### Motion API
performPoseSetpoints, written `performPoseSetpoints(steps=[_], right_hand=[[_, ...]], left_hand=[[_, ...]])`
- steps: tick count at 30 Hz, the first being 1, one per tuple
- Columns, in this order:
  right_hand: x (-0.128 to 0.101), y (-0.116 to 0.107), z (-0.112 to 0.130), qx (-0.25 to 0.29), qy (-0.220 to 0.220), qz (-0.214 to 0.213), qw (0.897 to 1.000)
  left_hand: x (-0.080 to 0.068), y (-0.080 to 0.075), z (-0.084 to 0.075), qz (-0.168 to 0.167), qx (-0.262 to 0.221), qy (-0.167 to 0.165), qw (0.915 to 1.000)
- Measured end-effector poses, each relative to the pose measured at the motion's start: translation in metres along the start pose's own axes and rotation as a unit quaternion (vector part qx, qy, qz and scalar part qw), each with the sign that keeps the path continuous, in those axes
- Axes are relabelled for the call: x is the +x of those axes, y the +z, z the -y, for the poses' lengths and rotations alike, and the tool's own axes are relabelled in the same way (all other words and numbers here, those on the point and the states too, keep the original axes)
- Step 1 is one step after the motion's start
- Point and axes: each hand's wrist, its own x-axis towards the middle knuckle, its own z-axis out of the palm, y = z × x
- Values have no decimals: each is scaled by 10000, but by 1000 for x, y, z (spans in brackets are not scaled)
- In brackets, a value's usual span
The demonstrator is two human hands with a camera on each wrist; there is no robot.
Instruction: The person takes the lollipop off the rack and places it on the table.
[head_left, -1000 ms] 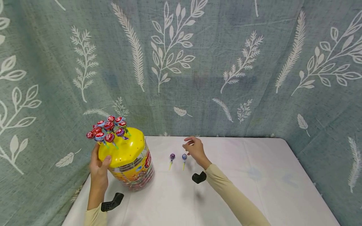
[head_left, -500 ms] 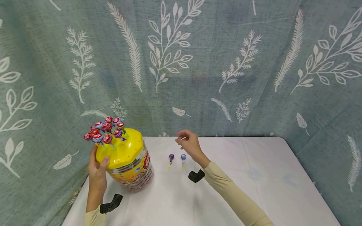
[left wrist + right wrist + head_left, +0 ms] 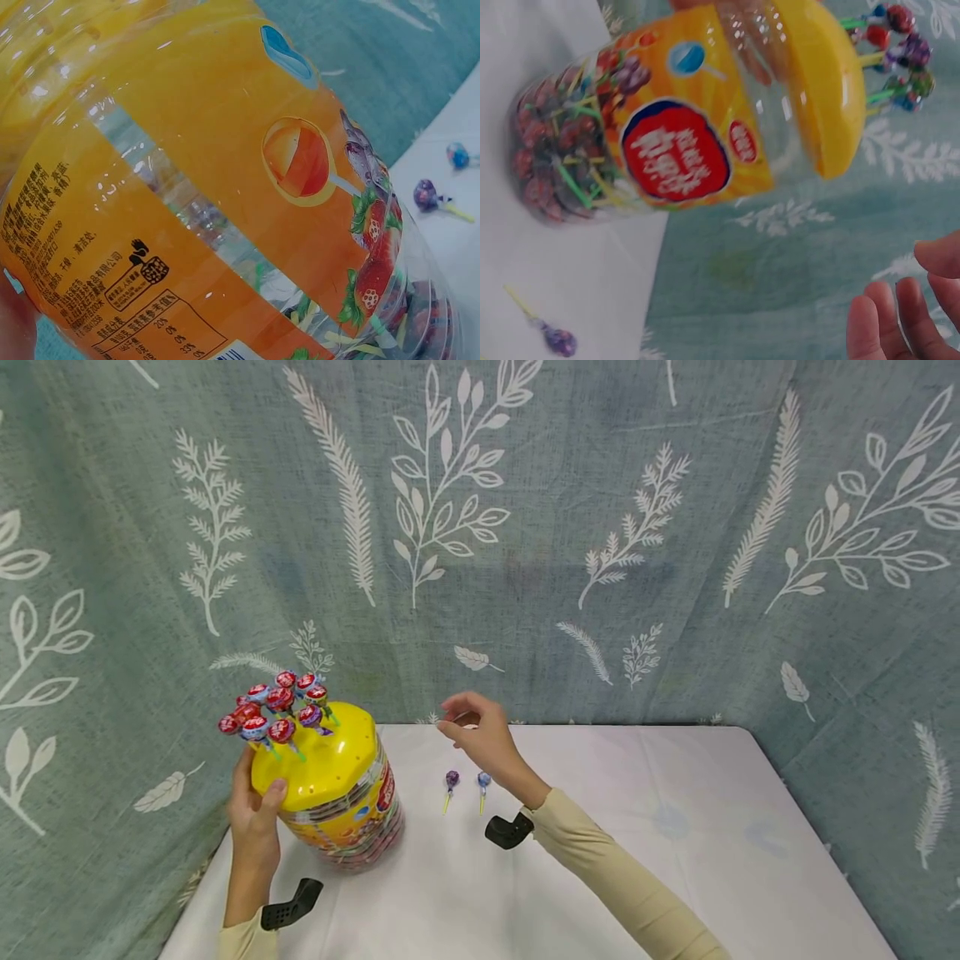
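Since a second ago the right hand has lifted from beside the two small wrapped lollipops and drifted toward the clear plastic candy jar with the yellow domed lid. Whether its curled fingers pinch anything I cannot tell. The left hand grips the jar's lid rim, tilting the jar near the left edge of the white-covered table. A cluster of red and purple lollipops stands in the lid's holes. This looks like the planting step; reaching a free hole comes next, I'd judge. Open table lies to the right; the leaf-print curtain hangs close behind.
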Motion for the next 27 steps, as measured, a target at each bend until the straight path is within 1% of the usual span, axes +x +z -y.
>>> performPoseSetpoints(steps=[6, 13, 22, 27], right_hand=[[1, 5, 14, -130, -155, 130, 9997], [14, 16, -4, -146, -496, 244, 9984], [18, 30, 13, -112, -755, 377, 9964], [20, 40, 22, -135, -848, 452, 9953]], left_hand=[[1, 0, -1, 13, 30, 7, 10000], [1, -1, 0, 9, 55, -60, 10000], [1, -1, 0, 39, -17, 33, 10000], [1, -2, 0, 27, 4, 20, 10000]])
